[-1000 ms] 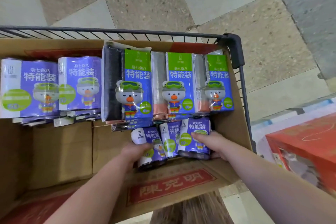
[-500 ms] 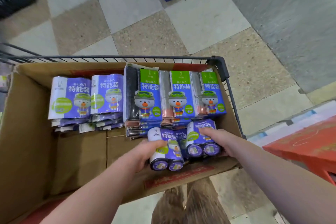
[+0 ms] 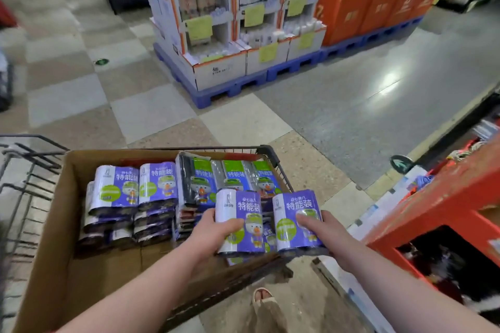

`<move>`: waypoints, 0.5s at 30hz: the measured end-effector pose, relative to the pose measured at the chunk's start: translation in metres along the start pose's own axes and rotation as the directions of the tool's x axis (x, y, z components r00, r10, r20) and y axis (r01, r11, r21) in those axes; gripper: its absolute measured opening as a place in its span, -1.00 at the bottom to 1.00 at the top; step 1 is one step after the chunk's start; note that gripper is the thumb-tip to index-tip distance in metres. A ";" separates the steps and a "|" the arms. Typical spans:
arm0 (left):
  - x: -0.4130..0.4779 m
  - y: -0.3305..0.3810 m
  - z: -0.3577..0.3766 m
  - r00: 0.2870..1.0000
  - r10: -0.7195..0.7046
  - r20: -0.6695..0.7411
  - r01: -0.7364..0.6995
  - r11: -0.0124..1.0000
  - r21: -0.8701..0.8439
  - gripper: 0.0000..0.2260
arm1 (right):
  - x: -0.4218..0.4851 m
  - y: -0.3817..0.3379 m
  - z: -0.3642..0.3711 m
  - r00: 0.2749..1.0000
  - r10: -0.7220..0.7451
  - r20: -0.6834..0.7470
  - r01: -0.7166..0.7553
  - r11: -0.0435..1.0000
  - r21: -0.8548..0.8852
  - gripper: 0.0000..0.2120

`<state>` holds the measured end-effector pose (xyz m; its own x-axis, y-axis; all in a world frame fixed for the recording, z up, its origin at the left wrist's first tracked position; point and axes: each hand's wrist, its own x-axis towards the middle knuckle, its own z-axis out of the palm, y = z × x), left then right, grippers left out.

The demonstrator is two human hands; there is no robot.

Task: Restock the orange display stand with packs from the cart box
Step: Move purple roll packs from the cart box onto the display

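Observation:
My left hand point(image 3: 213, 228) grips a purple-and-white pack point(image 3: 243, 220) lifted above the near right corner of the cardboard cart box point(image 3: 54, 251). My right hand point(image 3: 322, 227) grips a second purple pack point(image 3: 293, 213) beside it, over the box's right edge. Inside the box lie more purple packs point(image 3: 135, 186) at the far left and green-topped packs point(image 3: 232, 173) at the far right, stacked on flatter ones. The orange display stand point(image 3: 446, 203) stands at the right, its dark lower opening point(image 3: 443, 254) holding blurred items.
The box sits in a black wire cart point(image 3: 24, 186). Across the aisle stand white carton displays point(image 3: 224, 13) and orange boxes point(image 3: 378, 0) on blue pallets point(image 3: 270, 76). Checkered and grey floor lies between. My sandalled foot point(image 3: 261, 295) shows below the cart.
Both hands have lifted their packs out of the box's near right corner and turned them face up. The view has tilted up, showing the aisle and the stand.

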<state>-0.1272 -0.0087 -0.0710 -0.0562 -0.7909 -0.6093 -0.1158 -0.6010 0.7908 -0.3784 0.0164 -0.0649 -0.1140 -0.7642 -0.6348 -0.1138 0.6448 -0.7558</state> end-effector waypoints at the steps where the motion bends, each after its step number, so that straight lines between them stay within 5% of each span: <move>1: -0.012 0.006 0.003 0.999 0.029 0.026 -0.029 1.000 0.002 -0.29 | -0.014 0.000 -0.001 0.999 -0.032 -0.036 0.032 0.999 0.008 -0.76; 4: -0.032 0.012 0.014 0.990 0.079 0.117 -0.076 0.997 -0.031 -0.62 | -0.048 0.005 -0.008 0.988 -0.092 -0.126 0.099 0.994 0.054 -0.73; 9: -0.060 0.016 0.049 0.962 0.116 0.247 -0.111 0.993 -0.037 -0.53 | -0.107 0.021 -0.033 0.965 -0.108 -0.237 0.143 0.981 0.132 -0.70; 15: -0.092 0.022 0.118 0.881 0.160 0.446 -0.199 0.979 0.042 -0.80 | -0.174 0.060 -0.082 0.900 -0.096 -0.426 0.194 0.962 0.192 -0.71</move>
<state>-0.2419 0.0648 -0.0048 -0.5101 -0.7417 -0.4356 -0.1434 -0.4260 0.8933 -0.4460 0.1889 0.0133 -0.5122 -0.7434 -0.4302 0.0582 0.4697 -0.8809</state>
